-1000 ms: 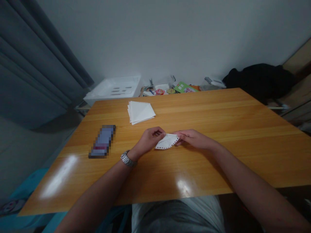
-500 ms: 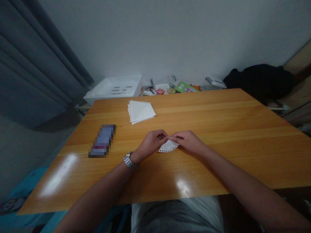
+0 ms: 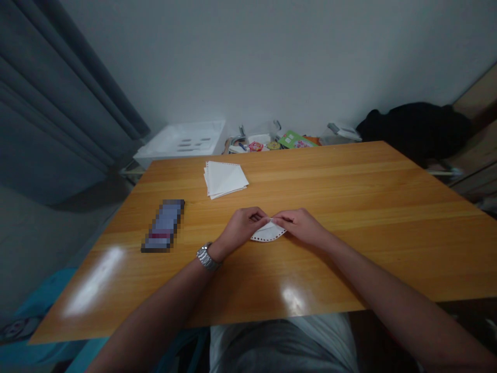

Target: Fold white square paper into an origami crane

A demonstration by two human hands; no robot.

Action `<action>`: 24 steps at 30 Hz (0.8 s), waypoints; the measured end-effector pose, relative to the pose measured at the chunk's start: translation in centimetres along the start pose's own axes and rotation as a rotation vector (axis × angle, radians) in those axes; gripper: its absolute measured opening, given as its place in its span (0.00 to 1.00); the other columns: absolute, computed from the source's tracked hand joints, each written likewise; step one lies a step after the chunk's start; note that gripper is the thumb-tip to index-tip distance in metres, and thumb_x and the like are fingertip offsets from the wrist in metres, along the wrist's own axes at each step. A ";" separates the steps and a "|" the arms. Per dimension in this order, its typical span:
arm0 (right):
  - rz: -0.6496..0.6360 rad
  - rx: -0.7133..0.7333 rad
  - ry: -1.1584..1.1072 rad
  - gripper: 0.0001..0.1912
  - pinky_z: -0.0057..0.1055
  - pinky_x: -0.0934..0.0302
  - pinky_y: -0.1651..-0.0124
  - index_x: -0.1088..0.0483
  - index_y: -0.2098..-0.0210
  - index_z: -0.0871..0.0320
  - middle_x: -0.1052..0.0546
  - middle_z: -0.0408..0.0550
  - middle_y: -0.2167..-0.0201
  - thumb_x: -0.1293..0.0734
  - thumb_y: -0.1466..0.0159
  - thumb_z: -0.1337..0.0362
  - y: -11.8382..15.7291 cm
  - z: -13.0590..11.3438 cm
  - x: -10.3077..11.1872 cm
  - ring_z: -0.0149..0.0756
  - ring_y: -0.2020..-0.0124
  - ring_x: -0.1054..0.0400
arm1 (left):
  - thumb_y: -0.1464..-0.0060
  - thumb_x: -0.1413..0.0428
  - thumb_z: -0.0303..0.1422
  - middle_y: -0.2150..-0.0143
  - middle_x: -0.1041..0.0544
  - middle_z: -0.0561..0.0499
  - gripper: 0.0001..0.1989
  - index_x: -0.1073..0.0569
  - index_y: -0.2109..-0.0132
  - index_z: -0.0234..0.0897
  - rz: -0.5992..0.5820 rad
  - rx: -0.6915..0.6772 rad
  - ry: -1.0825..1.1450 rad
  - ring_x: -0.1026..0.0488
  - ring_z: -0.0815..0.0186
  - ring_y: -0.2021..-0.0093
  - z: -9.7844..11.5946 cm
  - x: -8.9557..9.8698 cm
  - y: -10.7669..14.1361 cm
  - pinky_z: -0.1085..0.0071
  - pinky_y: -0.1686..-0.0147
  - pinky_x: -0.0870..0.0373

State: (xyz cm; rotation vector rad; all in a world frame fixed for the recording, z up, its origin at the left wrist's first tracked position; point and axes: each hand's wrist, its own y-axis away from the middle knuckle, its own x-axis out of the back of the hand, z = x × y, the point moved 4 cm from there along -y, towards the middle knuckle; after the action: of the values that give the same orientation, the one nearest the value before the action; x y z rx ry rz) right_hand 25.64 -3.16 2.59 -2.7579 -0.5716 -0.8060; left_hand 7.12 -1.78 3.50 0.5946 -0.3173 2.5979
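A small white sheet of paper (image 3: 267,233), with a row of punched holes along its near curved edge, is held between both hands over the table. My left hand (image 3: 247,228) pinches its upper left part, thumb on top. From the other side my right hand (image 3: 298,224) grips the paper's upper right part, its fingertips close to the left ones. Much of the paper's far side is hidden by my fingers. A metal-banded watch (image 3: 208,257) is on my left wrist.
On the wooden table (image 3: 349,197), a stack of white hole-punched paper (image 3: 225,178) lies at the back left. A phone (image 3: 163,226) with a blurred-out screen lies at the left. Beyond the far edge are a white tray (image 3: 186,137), a green booklet (image 3: 295,140) and black cloth (image 3: 415,129).
Both hands stay almost in place. The paper's curved near edge has lifted slightly and shifted a little to the left.
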 end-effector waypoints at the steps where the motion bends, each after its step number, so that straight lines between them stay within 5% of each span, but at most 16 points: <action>1: 0.006 -0.002 0.000 0.16 0.34 0.37 0.61 0.19 0.59 0.54 0.17 0.48 0.63 0.37 0.31 0.54 0.0 0.1 0.0 0.40 0.65 0.25 | 0.39 0.41 0.38 0.65 0.18 0.48 0.11 0.21 0.62 0.34 0.007 0.004 0.007 0.24 0.66 0.66 -0.1 -0.1 0.0 0.73 0.66 0.30; 11: 0.126 -0.040 -0.014 0.16 0.32 0.38 0.63 0.21 0.63 0.57 0.18 0.48 0.67 0.37 0.31 0.56 0.0 0.3 1.1 0.38 0.66 0.27 | 0.39 0.41 0.39 0.61 0.18 0.47 0.12 0.23 0.56 0.34 0.003 0.022 0.092 0.22 0.66 0.62 -0.6 -0.6 0.0 0.72 0.62 0.26; 24: 0.081 -0.011 -0.127 0.15 0.31 0.35 0.61 0.22 0.59 0.58 0.18 0.49 0.63 0.33 0.34 0.54 0.1 0.9 -0.2 0.38 0.64 0.25 | 0.38 0.43 0.36 0.64 0.18 0.50 0.09 0.21 0.58 0.35 0.041 -0.033 -0.054 0.22 0.67 0.64 0.4 -0.3 0.5 0.75 0.64 0.29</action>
State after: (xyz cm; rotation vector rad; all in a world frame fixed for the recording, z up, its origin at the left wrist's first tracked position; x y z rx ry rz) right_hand 25.94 -3.00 1.72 -2.8372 -0.4758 -0.6215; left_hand 7.26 -2.44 3.72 0.6543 -0.3928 2.6135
